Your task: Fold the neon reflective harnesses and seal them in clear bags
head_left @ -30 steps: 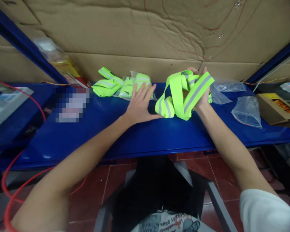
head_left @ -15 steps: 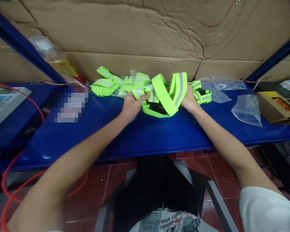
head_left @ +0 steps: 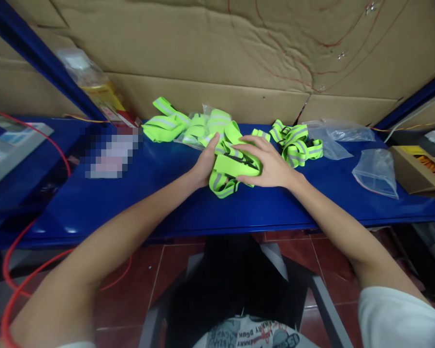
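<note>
Between my hands is a bunched neon-yellow reflective strap (head_left: 235, 166) with grey stripes and black buckle parts. My left hand (head_left: 206, 162) grips its left side, thumb up along the edge. From the right, my right hand (head_left: 266, 162) closes over the bundle with curved fingers. A loop of the strap hangs below, near the blue table (head_left: 188, 208). Behind my left hand lie more folded reflective straps (head_left: 165, 126), some in a clear bag. Another loose reflective strap (head_left: 295, 145) lies just beyond my right hand.
Clear plastic bags (head_left: 377, 169) lie on the right, beside a cardboard box (head_left: 418, 169). A bottle with yellow contents (head_left: 97, 92) leans at the back left. A red hose (head_left: 10, 261) curves down the left side. Cardboard (head_left: 188, 53) lines the back.
My right hand has folded the wide strap loop down and inward, so the strap is now a compact bundle between both hands. The loose strap at right is more exposed.
</note>
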A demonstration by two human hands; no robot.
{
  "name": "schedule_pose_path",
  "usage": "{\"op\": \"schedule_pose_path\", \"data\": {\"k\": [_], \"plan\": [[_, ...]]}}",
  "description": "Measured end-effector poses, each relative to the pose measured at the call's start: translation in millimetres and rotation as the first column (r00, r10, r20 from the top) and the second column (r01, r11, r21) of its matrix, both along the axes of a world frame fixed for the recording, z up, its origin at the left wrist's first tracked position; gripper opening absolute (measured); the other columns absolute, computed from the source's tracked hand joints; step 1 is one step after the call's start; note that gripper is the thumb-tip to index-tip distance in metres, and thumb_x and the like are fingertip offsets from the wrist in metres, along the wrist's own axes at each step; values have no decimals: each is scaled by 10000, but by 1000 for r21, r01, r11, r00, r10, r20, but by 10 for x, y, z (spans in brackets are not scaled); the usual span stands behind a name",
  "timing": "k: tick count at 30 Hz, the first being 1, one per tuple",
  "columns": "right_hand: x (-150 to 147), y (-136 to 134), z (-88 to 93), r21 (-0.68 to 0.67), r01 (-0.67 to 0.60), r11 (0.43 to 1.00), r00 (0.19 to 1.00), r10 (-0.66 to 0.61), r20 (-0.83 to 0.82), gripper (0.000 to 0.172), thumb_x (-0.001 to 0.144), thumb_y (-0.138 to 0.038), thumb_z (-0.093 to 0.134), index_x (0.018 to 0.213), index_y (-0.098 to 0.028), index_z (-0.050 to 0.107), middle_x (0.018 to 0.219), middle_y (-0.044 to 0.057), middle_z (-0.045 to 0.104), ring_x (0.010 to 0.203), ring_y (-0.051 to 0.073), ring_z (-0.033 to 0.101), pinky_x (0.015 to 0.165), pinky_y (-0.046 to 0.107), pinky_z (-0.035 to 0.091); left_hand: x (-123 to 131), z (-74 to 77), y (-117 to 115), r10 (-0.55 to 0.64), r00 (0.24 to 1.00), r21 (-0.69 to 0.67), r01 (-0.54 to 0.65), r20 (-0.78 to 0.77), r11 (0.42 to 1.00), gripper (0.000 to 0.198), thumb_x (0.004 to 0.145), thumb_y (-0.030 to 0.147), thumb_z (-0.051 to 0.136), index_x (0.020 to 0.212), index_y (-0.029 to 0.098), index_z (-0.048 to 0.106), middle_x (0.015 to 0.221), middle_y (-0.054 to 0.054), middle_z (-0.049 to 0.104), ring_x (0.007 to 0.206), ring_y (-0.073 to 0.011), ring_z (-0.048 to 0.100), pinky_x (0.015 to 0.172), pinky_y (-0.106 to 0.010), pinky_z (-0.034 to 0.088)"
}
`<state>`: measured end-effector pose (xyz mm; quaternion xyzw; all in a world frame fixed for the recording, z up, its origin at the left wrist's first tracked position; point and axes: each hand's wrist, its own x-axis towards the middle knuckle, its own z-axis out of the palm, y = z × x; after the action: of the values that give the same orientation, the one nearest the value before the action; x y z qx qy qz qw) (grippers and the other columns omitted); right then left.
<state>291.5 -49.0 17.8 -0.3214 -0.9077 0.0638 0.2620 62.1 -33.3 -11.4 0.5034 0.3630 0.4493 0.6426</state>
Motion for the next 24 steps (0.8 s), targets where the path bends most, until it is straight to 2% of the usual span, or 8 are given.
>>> {"op": "schedule_pose_path", "data": {"k": [4,7,10,13,15,17,20,24], "plan": [[-19,30,-77,-62,-2,998,999,5,35,958,798,-603,815,1649,-306,490,1644,143,537,1518,434,508,1261,669,409,-17,72,-5,-18,1000,-57,19,11,998,875,876,996,452,1048,204,781,723,-92,756,586,-274,720,508,-400,569],[37,97,-75,-22,84,996,980,-87,-180,808,912,-502,665,1665,-304,447,1629,115,560,1505,385,535,1268,617,440,-91,113,20,11,984,37,-5,-177,999,840,840,1006,520,932,209,769,557,-47,629,419,-198,583,475,-374,520],[124,207,-55,-11,231,973,892,-216,-396,676,1014,-503,536,1654,-310,433,1617,118,568,1512,376,531,1266,635,443,-177,118,25,50,904,224,51,-425,973,710,853,925,635,867,226,762,557,-32,620,432,-179,551,484,-333,459],[193,339,-79,-65,277,959,797,-267,-542,603,1030,-601,535,1544,-284,537,1540,132,629,1459,368,584,1247,636,472,-221,102,-2,389,745,590,7,-541,807,553,829,793,778,832,242,731,613,-40,641,686,-269,703,648,-352,535],[203,406,-115,-154,260,953,737,-299,-606,604,1014,-692,540,1436,-265,616,1434,128,695,1357,350,659,1185,605,543,-223,112,-33,620,614,761,-49,-488,647,506,832,733,802,995,259,732,780,-60,716,956,-338,747,845,-404,582],[184,430,-143,-255,212,943,710,-328,-623,628,982,-772,557,1340,-269,671,1323,103,746,1241,328,717,1092,562,614,-214,154,-73,739,524,846,-64,-423,529,591,884,715,749,1259,263,679,1126,-114,762,1233,-383,685,1058,-485,550],[111,386,-152,-352,121,928,738,-321,-593,628,917,-819,637,1236,-285,725,1198,63,783,1155,309,746,1013,521,656,-183,237,-148,754,511,892,57,-412,449,783,910,748,697,1510,272,537,1566,-170,573,1507,-437,490,1266,-620,392],[-13,260,-134,-473,-38,880,762,-280,-584,634,918,-782,666,1329,-300,693,1165,51,801,1098,307,773,964,523,682,-81,237,-209,580,612,838,309,-538,451,983,820,839,754,1597,298,490,1734,-170,397,1632,-477,339,1337,-677,293]]}}
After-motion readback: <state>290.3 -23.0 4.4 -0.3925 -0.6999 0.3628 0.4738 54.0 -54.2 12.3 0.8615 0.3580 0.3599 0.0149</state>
